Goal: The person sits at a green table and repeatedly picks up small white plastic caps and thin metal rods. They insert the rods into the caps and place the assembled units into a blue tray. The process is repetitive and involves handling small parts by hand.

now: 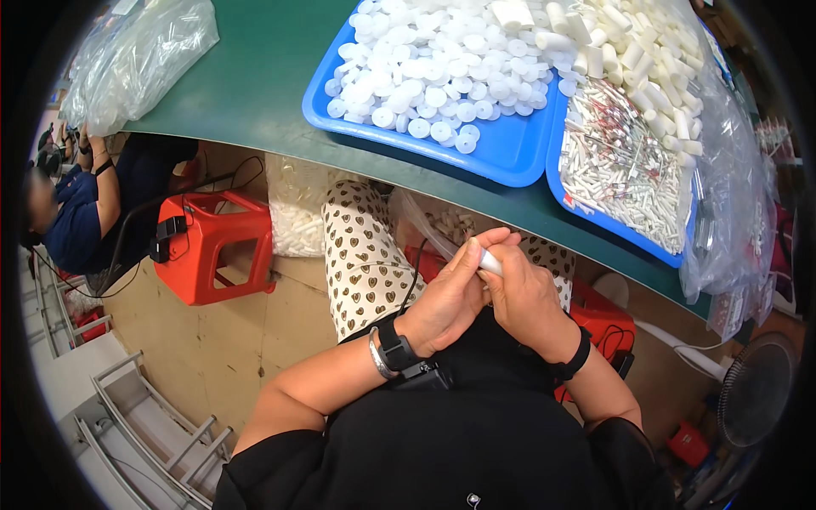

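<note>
My left hand (444,304) and my right hand (529,299) meet above my lap, just short of the table's edge. Between them is a short white plastic cylinder (490,262), gripped by the fingers of both hands. Part of it is covered by my fingers. Beyond my hands, a blue tray (523,170) carries a heap of translucent white discs (442,76). To its right, a second blue tray (620,232) contains small white parts with red bits (625,161), with thick cream-coloured cylinders (637,55) piled at its far side.
Both trays rest on a green table (246,76). Clear plastic bags (140,64) lie at the far left, and more plastic sheeting (731,178) hangs at the right. A red stool (212,246) stands left, near a seated co-worker (81,204). A fan (756,391) is at right.
</note>
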A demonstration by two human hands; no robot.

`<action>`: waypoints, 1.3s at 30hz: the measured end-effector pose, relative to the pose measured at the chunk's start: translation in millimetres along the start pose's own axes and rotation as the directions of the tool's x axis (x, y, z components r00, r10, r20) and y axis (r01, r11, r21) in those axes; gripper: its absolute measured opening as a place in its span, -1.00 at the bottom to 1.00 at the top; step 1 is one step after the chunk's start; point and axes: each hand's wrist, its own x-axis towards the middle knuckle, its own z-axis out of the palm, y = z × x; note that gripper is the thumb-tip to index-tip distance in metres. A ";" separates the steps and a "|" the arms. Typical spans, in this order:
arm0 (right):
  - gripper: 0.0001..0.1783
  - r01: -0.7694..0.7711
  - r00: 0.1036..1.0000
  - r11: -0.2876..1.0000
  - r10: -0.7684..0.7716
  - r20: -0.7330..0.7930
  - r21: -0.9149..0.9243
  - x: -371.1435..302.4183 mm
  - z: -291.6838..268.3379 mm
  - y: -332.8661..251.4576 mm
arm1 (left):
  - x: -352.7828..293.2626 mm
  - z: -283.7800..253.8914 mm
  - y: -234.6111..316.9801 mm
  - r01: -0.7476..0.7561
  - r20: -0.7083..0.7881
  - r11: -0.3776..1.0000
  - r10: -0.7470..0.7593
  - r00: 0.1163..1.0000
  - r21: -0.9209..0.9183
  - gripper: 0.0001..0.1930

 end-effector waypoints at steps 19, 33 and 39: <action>-0.70 -0.352 0.936 0.688 0.249 0.249 0.635 2.9 18.8 24.1 | 1.4 -12.9 -3.7 0.094 -0.154 0.982 -0.069 0.986 0.163 -0.34; -0.59 -0.734 0.678 0.294 0.287 0.676 0.612 2.7 10.8 25.0 | 4.4 -22.5 -12.7 0.011 -0.159 0.954 0.038 0.986 0.300 -0.45; -0.74 -0.276 0.935 0.951 0.233 0.266 0.139 2.1 14.2 11.2 | 10.0 -28.6 -14.8 0.016 -0.179 0.989 0.011 0.984 0.147 -0.44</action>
